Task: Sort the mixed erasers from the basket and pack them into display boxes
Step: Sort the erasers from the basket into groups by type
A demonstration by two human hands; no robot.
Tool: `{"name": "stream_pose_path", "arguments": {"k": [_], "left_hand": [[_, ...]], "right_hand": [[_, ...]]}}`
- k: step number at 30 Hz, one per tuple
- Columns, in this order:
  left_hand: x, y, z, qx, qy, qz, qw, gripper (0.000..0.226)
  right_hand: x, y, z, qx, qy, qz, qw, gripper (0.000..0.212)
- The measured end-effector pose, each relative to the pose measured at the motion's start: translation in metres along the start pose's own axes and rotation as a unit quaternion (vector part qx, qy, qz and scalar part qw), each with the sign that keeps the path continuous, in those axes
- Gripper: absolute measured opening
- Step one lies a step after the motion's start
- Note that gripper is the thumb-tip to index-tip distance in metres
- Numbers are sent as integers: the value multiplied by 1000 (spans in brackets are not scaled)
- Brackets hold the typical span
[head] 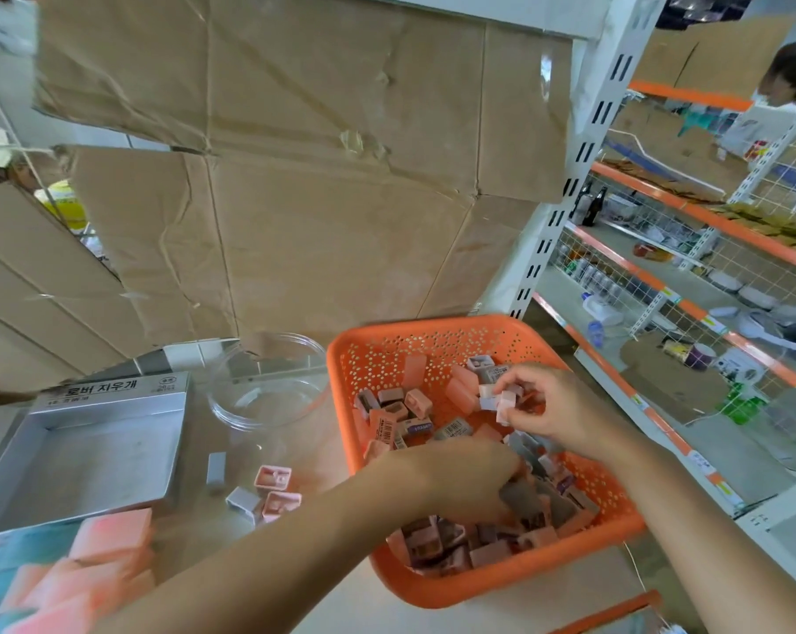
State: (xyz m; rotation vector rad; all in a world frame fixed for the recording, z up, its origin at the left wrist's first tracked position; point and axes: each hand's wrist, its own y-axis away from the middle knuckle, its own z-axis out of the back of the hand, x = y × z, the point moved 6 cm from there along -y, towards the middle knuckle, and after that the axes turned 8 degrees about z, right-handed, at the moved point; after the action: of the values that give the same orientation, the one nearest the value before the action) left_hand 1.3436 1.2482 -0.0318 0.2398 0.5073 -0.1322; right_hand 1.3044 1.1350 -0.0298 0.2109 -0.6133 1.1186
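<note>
Head view: right hand point(556, 404) pinches a few pink erasers point(501, 401) above the orange basket point(432, 324); left hand point(460, 478) is buried in the pile, its fingers hidden. Display box point(89, 459) sits well left on the desk point(309, 450); that loose cluster could slip back in.

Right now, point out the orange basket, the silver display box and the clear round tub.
orange basket point(432, 324), head view, far rim.
silver display box point(94, 455), head view, bare floor.
clear round tub point(268, 395), head view, bare bottom.
</note>
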Motion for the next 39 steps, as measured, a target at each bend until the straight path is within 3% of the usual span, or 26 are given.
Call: {"name": "stream_pose_path", "arguments": {"k": [7, 11, 19, 24, 30, 39], "left_hand": [[16, 26, 28, -143, 60, 46, 987, 12], [21, 59, 51, -229, 53, 73, 969, 11], [44, 149, 56, -376, 63, 218, 898, 23], [60, 216, 42, -424, 63, 329, 841, 21], [84, 284, 28, -430, 66, 399, 807, 19], [140, 335, 18, -326, 2, 420, 847, 32]], "right_hand": [[17, -1, 10, -42, 6, 37, 998, 35], [31, 1, 7, -32, -24, 68, 997, 22], [87, 4, -7, 1, -109, 149, 983, 19], [124, 7, -22, 16, -157, 220, 963, 20], [160, -1, -49, 57, -222, 239, 943, 19], [204, -19, -103, 73, -201, 195, 957, 19]]}}
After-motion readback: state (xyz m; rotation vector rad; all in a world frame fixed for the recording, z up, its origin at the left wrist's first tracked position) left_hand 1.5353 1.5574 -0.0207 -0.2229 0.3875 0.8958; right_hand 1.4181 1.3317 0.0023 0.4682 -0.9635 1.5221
